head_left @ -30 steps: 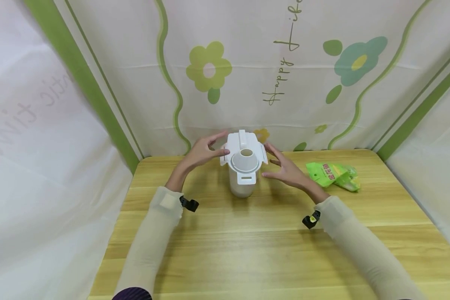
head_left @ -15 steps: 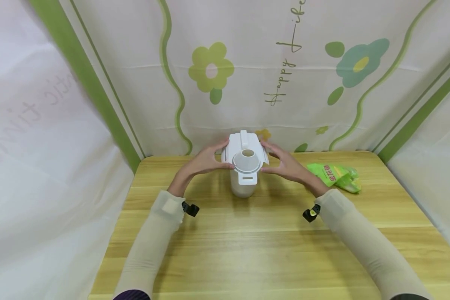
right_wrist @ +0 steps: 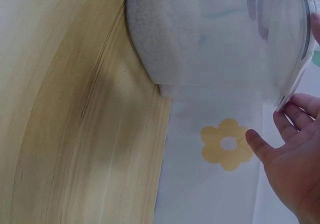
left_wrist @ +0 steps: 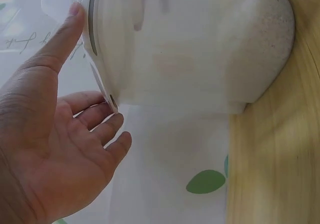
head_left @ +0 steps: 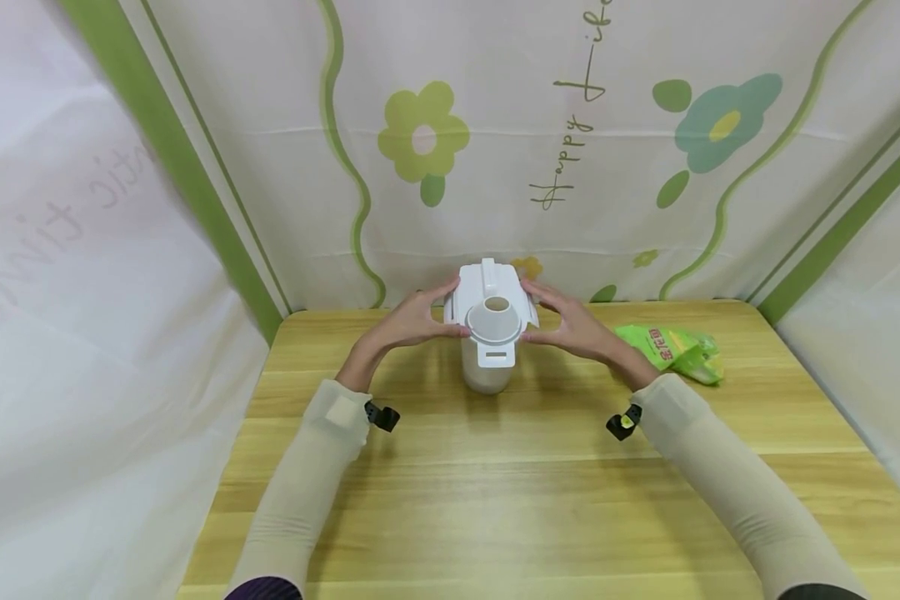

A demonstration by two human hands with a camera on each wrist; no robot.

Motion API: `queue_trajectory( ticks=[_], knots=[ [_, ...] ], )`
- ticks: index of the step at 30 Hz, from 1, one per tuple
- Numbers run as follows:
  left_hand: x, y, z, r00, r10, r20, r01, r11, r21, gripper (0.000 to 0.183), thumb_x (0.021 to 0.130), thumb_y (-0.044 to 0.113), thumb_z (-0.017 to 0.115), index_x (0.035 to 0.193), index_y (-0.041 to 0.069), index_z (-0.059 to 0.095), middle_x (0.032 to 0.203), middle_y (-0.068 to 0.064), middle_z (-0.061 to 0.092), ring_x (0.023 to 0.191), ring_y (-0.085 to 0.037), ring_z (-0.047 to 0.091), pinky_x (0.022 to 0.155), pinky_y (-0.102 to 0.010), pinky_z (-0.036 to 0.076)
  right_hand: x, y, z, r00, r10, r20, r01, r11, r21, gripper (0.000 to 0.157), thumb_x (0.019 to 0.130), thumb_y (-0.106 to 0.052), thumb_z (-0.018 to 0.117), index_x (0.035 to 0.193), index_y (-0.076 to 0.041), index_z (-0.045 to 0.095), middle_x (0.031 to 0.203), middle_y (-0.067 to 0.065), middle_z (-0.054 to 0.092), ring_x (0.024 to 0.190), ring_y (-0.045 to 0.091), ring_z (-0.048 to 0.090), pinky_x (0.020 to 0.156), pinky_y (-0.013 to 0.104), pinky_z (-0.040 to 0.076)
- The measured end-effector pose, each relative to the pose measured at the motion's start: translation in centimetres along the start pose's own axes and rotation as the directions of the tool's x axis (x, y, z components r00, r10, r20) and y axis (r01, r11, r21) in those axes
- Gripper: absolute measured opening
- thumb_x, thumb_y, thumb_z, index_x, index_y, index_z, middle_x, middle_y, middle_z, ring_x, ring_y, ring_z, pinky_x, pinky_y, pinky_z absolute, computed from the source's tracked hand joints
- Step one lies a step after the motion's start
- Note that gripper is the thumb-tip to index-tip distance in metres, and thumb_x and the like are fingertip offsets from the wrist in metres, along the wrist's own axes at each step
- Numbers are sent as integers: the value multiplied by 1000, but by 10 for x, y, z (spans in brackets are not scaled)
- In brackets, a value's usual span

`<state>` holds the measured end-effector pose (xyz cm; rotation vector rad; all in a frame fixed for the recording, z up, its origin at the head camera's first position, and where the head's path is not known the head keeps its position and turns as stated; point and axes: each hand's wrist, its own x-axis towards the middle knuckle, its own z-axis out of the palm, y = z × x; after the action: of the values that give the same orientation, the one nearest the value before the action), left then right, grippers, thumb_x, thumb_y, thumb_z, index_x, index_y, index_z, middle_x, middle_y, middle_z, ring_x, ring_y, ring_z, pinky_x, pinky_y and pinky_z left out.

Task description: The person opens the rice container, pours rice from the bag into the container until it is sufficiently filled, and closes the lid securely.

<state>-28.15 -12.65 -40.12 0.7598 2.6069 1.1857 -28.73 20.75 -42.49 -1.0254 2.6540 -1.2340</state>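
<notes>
A tall translucent storage container [head_left: 486, 380] stands upright near the table's back edge. Its white lid [head_left: 468, 283] has a raised handle, side flaps and a round cup [head_left: 495, 323] on top. Pale grains [left_wrist: 267, 39] lie in its bottom. My left hand [head_left: 412, 321] holds the lid's left side, thumb at the front rim and fingertips at the flap. On the other side my right hand [head_left: 576, 328] holds the lid likewise, its fingertips against the right flap in the right wrist view. The little finger [right_wrist: 257, 141] of that hand is off the container.
A green plastic packet [head_left: 675, 352] lies on the wooden table [head_left: 480, 500], right of the container and behind my right wrist. A printed cloth curtain [head_left: 487, 167] hangs close behind the table, with more cloth at both sides.
Both hands have moved inward from beside the container onto the lid's sides. The left and right flaps now lie closer under the fingers. Over the last half second little has moved.
</notes>
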Motion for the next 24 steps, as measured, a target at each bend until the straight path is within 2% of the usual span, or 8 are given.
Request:
queue_trajectory(
  ticks=[6, 10, 13, 18, 24],
  knots=[
    [0, 3, -1, 1000, 23, 20, -24, 1000, 17, 106, 91, 42, 85, 170, 12, 21, 176, -6, 19, 162, -23, 21, 130, -44, 23, 0, 2, -4, 999, 33, 4, -33, 999, 42, 90, 93, -25, 85, 167, -13, 35, 174, 8, 29, 159, 31, 29, 122, 59, 35],
    [0, 7, 0, 999, 37, 32, -38, 999, 24, 109, 90, 44, 85, 170, 10, 18, 178, -10, 12, 163, -25, 15, 131, -43, 20, -1, 5, -8, 999, 48, 15, -49, 996, 73, 80, 97, -23, 80, 166, -15, 38, 172, 12, 34, 157, 34, 34, 122, 59, 36],
    [0, 9, 0, 998, 38, 42, -38, 999, 21, 111, 90, 44, 85, 169, 8, 16, 178, -11, 8, 164, -27, 13, 131, -44, 19, -3, 7, -11, 999, 39, 26, -41, 996, 83, 71, 102, -21, 74, 164, -14, 40, 170, 9, 37, 155, 34, 37, 122, 58, 37],
    [0, 11, 1, 999, 27, 46, -27, 1000, 11, 111, 90, 44, 85, 170, 9, 15, 178, -10, 7, 164, -27, 12, 131, -45, 20, -3, 10, -15, 999, 18, 40, -22, 996, 92, 64, 105, -19, 69, 163, -13, 43, 169, 10, 40, 153, 38, 39, 121, 61, 37],
    [-1, 12, 1, 999, 17, 42, -17, 1000, 1, 112, 90, 44, 85, 170, 9, 15, 178, -10, 8, 163, -28, 13, 131, -45, 21, -2, 15, -16, 998, 36, 53, -42, 993, 110, 60, 106, -20, 68, 161, -10, 46, 166, 12, 43, 153, 38, 40, 119, 64, 37]
  ],
)
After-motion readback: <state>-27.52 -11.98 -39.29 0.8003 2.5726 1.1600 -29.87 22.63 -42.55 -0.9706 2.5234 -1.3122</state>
